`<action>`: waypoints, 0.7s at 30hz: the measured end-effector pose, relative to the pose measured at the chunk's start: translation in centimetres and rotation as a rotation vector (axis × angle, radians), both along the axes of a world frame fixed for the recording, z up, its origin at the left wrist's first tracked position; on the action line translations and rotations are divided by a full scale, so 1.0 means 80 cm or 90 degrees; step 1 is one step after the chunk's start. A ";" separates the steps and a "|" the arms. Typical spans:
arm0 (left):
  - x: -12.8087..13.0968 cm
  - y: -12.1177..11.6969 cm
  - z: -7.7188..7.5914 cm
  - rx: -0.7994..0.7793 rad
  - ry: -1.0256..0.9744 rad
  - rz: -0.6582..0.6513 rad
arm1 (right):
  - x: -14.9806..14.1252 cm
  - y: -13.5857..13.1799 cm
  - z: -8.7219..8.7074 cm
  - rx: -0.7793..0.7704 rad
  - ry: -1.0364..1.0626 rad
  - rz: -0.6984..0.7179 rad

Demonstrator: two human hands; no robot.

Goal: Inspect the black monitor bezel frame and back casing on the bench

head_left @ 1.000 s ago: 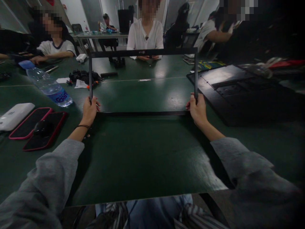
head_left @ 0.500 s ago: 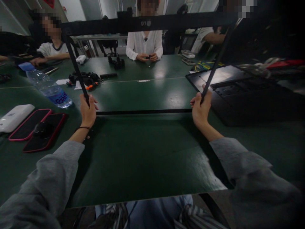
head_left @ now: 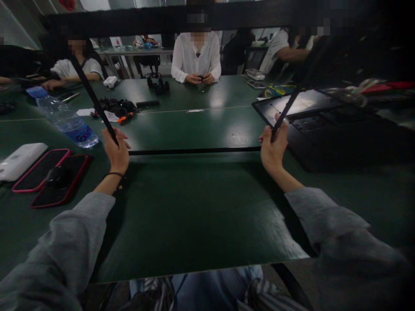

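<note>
A thin black rectangular frame (head_left: 194,151), like a screen bezel, stands tilted above the table with its lower bar low and its broad top bar nearer to my head. My left hand (head_left: 116,151) is closed around its left side bar, close to the lower corner. On the opposite side bar my right hand (head_left: 275,149) has the same kind of grip, thumb and fingers wrapped round. Through the frame's opening the green table (head_left: 201,207) shows. Blur softens the top bar, and its right end fades into darkness.
Left of my left hand lie a tilted water bottle (head_left: 76,125), two red-edged phones (head_left: 42,170) with a black round object (head_left: 56,176), and a white device (head_left: 22,160). A large dark panel (head_left: 343,134) lies at right. Across the table sits a person (head_left: 196,56); others are nearby.
The frame's top bar has come closer to me and looks larger and higher. My left hand has shifted slightly left with its side bar. My right hand has hardly moved.
</note>
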State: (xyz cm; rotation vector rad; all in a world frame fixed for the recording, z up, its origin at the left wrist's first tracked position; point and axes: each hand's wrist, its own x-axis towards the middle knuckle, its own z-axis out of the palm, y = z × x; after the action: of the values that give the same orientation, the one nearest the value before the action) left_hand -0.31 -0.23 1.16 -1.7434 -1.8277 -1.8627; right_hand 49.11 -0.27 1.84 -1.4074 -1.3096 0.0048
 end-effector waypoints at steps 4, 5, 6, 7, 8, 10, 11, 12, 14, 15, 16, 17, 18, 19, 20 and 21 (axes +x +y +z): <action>0.000 0.000 0.001 0.000 0.009 0.007 | -0.007 -0.008 0.008 -0.021 0.005 0.002; 0.001 -0.001 0.002 -0.001 0.008 0.006 | -0.007 -0.009 0.009 -0.023 0.005 0.005; 0.002 -0.002 0.002 -0.003 0.007 0.005 | -0.008 -0.010 0.009 -0.024 0.004 0.007; 0.003 -0.004 0.003 -0.004 0.006 0.006 | -0.008 -0.011 0.009 -0.025 0.003 0.009; 0.005 -0.005 0.004 -0.005 0.007 0.008 | -0.008 -0.011 0.009 -0.025 0.002 0.007; 0.007 -0.007 0.006 -0.003 0.010 0.012 | -0.008 -0.011 0.010 -0.032 0.002 -0.001; 0.007 -0.008 0.006 0.001 0.011 0.012 | -0.008 -0.012 0.010 -0.037 0.002 -0.006; 0.007 -0.008 0.006 0.005 0.014 0.012 | -0.008 -0.012 0.011 -0.040 0.001 -0.011; 0.007 -0.008 0.006 0.009 0.017 0.013 | -0.009 -0.012 0.011 -0.035 -0.001 -0.014; 0.006 -0.007 0.005 0.008 0.017 0.015 | -0.009 -0.012 0.010 -0.026 -0.001 -0.013; 0.006 -0.007 0.005 0.006 0.016 0.016 | -0.008 -0.011 0.010 -0.018 -0.001 -0.011; 0.005 -0.007 0.005 0.004 0.014 0.017 | -0.008 -0.011 0.009 -0.011 -0.001 -0.009; 0.005 -0.008 0.005 0.002 0.011 0.016 | -0.007 -0.010 0.008 -0.007 -0.001 -0.006; 0.006 -0.008 0.005 -0.001 0.008 0.017 | -0.006 -0.010 0.007 -0.006 -0.002 -0.004; 0.006 -0.008 0.006 -0.003 0.006 0.016 | -0.005 -0.009 0.006 -0.007 -0.003 -0.003; 0.007 -0.009 0.006 -0.006 0.004 0.015 | -0.004 -0.008 0.005 -0.008 -0.005 0.000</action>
State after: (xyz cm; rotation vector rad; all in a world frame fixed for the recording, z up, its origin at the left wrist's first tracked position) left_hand 0.22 -0.95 1.67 -1.7207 -1.8487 -1.8423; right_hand 48.77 -0.92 2.25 -1.4192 -1.3188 0.0078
